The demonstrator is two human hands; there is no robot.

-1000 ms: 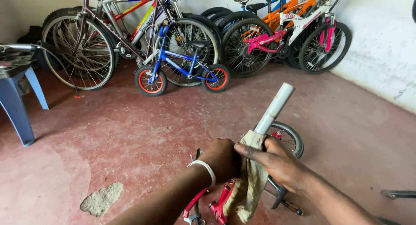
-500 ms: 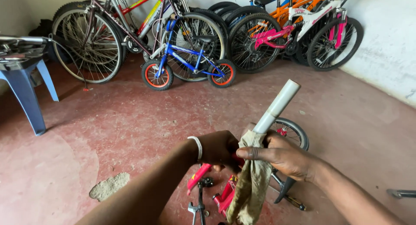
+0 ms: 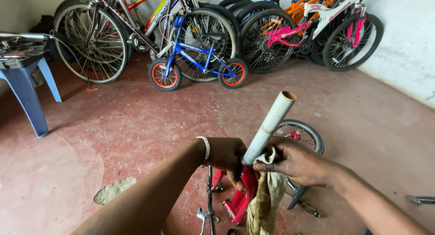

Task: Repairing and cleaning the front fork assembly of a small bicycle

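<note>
A small red bicycle frame point(image 3: 239, 199) lies on the floor below me, its small wheel point(image 3: 302, 134) behind my hands. A white tube point(image 3: 271, 123) sticks up from it, tilted to the right. My left hand point(image 3: 228, 156) grips the frame at the base of the tube; a silver bangle sits on that wrist. My right hand point(image 3: 300, 162) presses a dirty tan rag point(image 3: 265, 198) against the base of the tube, and the rag hangs down over the frame.
Several bicycles lean along the back wall, with a small blue child's bike point(image 3: 197, 63) in front. A blue plastic stool point(image 3: 25, 83) holding metal parts stands at the left. A patch of broken concrete point(image 3: 113, 190) marks the red floor. A white wall point(image 3: 408, 45) runs along the right.
The view has shifted, so the bicycles and stool sit lower and nearer. Both hands stay at the base of the white tube with the rag.
</note>
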